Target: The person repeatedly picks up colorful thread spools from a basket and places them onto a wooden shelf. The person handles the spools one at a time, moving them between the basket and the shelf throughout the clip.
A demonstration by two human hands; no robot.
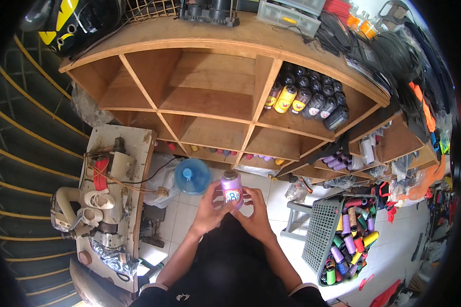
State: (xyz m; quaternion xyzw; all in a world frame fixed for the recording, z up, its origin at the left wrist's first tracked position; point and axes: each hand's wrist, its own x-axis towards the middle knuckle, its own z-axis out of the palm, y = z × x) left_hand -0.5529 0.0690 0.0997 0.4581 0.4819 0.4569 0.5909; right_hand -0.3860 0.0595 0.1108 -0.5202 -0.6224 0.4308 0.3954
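A light purple spool of thread (231, 183) with a dark top and a round printed label is held upright in front of my body. My left hand (208, 211) grips its left side, thumb across the lower front. From the right, my right hand (255, 216) closes on the lower part of the same spool, fingers bent and thumb near the label. The fingers behind the spool are partly hidden. To the right of my hands, a grey-green plastic basket (316, 233) is piled with thread spools (349, 238) in several colours.
Ahead stands a wooden cubby shelf (210, 97); its right compartment holds rows of dark and yellow spools (302, 97). A blue water jug (192, 176) is on the floor. At left is a sewing machine (105, 204) on a worn table. A grey stool (294, 225) stands beside the basket.
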